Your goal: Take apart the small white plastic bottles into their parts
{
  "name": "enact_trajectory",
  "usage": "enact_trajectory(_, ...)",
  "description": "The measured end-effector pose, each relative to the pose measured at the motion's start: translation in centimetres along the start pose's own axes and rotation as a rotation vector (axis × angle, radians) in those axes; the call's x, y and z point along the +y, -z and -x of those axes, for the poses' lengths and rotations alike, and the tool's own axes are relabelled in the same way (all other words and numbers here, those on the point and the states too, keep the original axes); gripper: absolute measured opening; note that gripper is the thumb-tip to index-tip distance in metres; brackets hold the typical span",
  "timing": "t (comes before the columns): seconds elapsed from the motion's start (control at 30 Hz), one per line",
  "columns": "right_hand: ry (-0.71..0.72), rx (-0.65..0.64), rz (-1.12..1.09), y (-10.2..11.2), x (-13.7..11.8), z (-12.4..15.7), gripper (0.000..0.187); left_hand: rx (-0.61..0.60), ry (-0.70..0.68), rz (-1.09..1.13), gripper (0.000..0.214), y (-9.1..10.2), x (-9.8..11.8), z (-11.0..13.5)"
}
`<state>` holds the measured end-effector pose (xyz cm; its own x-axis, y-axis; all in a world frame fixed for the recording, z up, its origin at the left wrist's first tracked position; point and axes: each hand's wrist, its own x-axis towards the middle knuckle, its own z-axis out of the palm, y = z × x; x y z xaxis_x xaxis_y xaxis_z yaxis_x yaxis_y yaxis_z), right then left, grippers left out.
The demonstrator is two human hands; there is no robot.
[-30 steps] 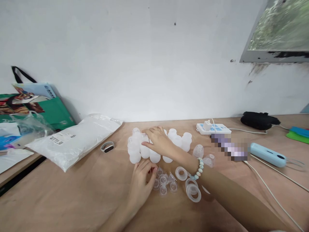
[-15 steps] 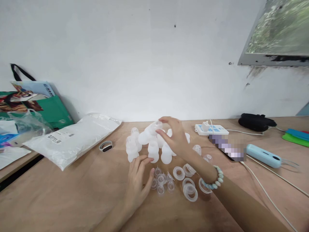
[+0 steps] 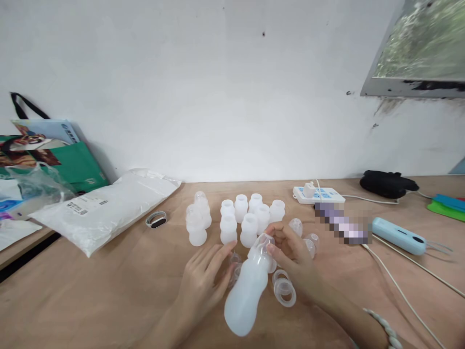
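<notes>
Just the one camera here, worn on the person's head, so it looks from above the near side of the surface (image 3: 109, 291). It faces forward and tips down: the far edge, where the surface meets the wall (image 3: 232, 106), crosses about mid-height. It's near enough that the left hand (image 3: 203, 271) and right hand (image 3: 296, 249) sit low and central, yet wide enough to catch the surface's left edge and a window (image 3: 428, 43) high on the right.

A case (image 3: 388, 184) is lying right of the power strip (image 3: 332, 196); a wristband (image 3: 159, 222) is resting well left of it, a parcel (image 3: 112, 206) lying even farther left.
</notes>
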<state>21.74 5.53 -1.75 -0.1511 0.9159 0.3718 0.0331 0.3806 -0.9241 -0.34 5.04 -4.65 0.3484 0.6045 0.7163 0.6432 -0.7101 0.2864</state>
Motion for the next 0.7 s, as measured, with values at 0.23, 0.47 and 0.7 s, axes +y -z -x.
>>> enact_trajectory(0.23,-0.017,0.121,-0.052,-1.0,0.4,-0.6,0.023,-0.174,0.347,0.33,0.05,0.8,0.6,0.0)
enact_trajectory(0.47,0.086,0.051,0.33,0.1,0.6,-0.2,0.028,-0.1,0.341,0.199,0.041,0.4,0.8,-0.5)
enact_trajectory(0.7,0.201,-0.398,0.887,0.4,2.4,-1.4,0.037,0.007,0.451,0.233,0.041,1.0,0.7,-1.0)
